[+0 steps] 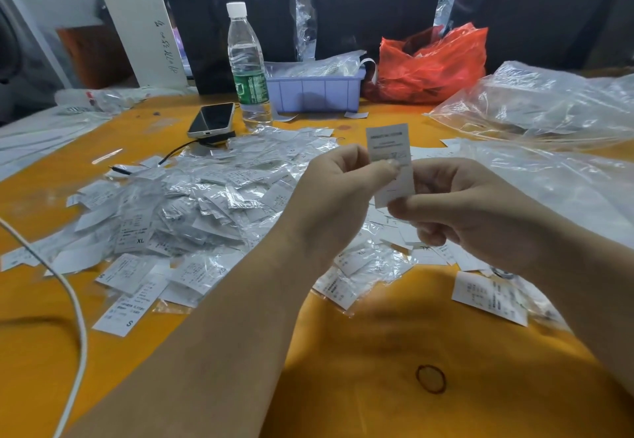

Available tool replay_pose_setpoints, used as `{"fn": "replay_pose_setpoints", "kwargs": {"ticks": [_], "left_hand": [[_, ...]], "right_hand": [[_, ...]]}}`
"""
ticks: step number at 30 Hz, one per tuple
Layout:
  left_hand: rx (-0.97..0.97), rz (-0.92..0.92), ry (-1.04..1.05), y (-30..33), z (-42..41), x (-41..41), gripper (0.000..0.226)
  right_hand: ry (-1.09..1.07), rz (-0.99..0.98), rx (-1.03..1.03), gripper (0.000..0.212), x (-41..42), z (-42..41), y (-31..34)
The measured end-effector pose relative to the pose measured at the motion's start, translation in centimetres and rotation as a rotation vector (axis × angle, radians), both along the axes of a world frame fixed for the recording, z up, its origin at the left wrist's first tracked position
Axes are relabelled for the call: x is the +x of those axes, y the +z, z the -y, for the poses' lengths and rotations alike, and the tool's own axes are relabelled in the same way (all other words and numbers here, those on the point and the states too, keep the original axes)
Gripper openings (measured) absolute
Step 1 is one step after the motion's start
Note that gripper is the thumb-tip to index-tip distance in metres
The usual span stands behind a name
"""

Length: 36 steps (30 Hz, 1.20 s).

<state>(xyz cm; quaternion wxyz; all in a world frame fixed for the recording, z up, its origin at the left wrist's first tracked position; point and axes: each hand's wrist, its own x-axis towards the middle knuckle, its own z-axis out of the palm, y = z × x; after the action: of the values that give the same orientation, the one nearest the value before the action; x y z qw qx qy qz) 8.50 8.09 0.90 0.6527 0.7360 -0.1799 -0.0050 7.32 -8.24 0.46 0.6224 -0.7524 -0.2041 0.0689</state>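
Our left hand [339, 194] and right hand [459, 211] pinch one bare label [389, 144]; the pile [206, 197] on the table [377, 352] seems mostly bagged already

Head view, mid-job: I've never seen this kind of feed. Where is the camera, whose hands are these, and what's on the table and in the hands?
There is no machine here. A person works with bare hands, and the single picture comes from a wide-angle camera worn on their head, looking forward and down. The left hand and right hand both pinch one small white printed paper label, held upright above the orange table. Beneath lies a heap of similar white labels, many in clear plastic sleeves. Behind it stand a clear plastic water bottle with a white cap, a dark-screened phone, a lilac plastic tray and a red plastic bag. Crumpled clear plastic bags lie to the right.
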Motion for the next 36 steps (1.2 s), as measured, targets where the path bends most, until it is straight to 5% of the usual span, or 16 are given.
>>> {"fn": "replay_pose_setpoints", "kwargs": {"ticks": [6,8,10,31,36], "left_hand": [[-0.086,-0.046,0.174,0.36,-0.65,0.49,0.017],[-0.118,-0.054,0.204,0.31,-0.72,0.66,0.017],[-0.134,-0.053,0.214,0.24,-0.72,0.78,0.015],[-0.063,0.092,0.144,0.1,-0.48,0.49,0.012],[-0.056,0.118,0.148,-0.07,-0.49,0.66,0.01]], "right_hand": [[0.046,-0.208,0.265,0.04,-0.07,0.1,0.35],[0.039,-0.19,0.291,0.024,-0.22,-0.03,0.44],[0.003,-0.166,0.259,0.013,-0.24,-0.09,0.38],[-0.129,-0.078,0.129,0.036,0.02,-0.07,0.18],[-0.164,0.006,0.071,0.024,0.06,0.02,0.01]]}}
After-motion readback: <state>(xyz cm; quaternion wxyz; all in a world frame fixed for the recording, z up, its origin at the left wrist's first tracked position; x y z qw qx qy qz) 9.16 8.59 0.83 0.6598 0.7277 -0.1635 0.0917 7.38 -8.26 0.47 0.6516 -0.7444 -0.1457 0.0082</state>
